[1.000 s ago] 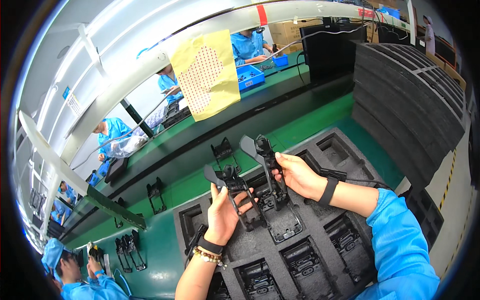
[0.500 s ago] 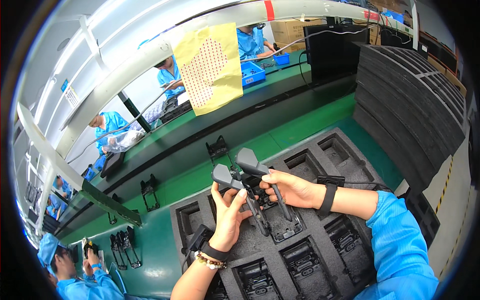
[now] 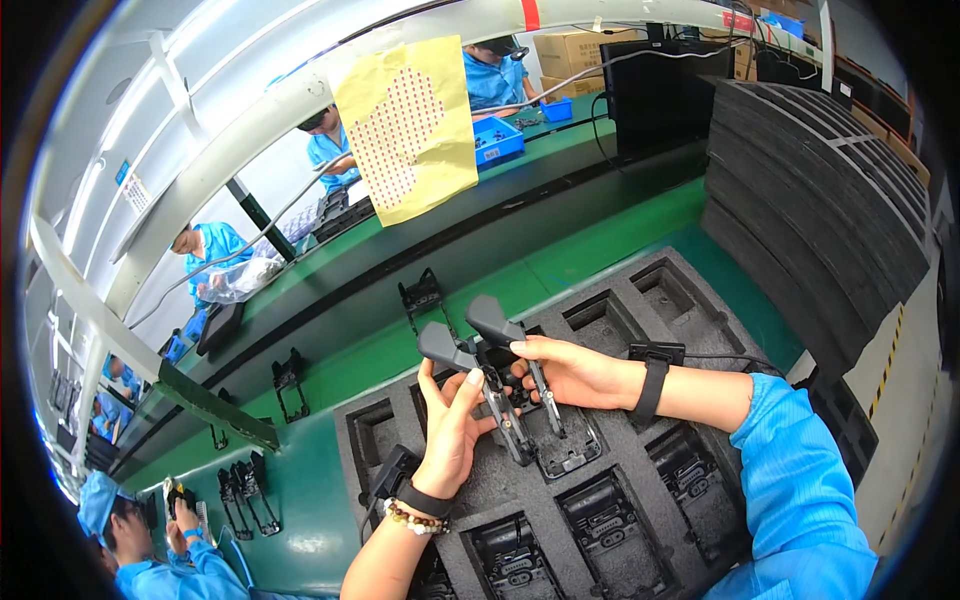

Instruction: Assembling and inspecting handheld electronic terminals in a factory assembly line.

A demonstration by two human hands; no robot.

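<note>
Firstly, foam tray (image 3: 632, 455), dark grey, the landmark: it lies below the hands. Its near row of compartments holds black moulded parts (image 3: 605, 515); two compartments at its far right corner show bare foam.

Left hand (image 3: 450, 425), over the tray's middle: partly closed, thumb up against the grey head of one black bracket (image 3: 445, 345), fingers behind it. A black wristband (image 3: 425, 500) and a beaded bracelet (image 3: 415, 522) circle the wrist.

Right hand (image 3: 580, 372), also over the tray: closed in a pinch, thumb on the grey head of a second bracket (image 3: 492, 320), fingers curled below. The two brackets tilt side by side, lower ends toward the tray; whether they touch cannot be told.

Table (image 3: 310, 510), green, under the tray. Left of the tray, a group of loose black frames (image 3: 248, 490); singles lie farther left and beyond its far edge.

Co-worker (image 3: 140, 540), blue cap and coat, left of the tray, both hands at a small object too indistinct to tell.

Stack of dark foam sheets (image 3: 810, 220), right of and beyond the tray. Yellow sheet (image 3: 410, 130) with red dots, blue bins (image 3: 497, 142), dark monitor (image 3: 655, 100) and cardboard boxes (image 3: 570, 55): all beyond the tray.
</note>
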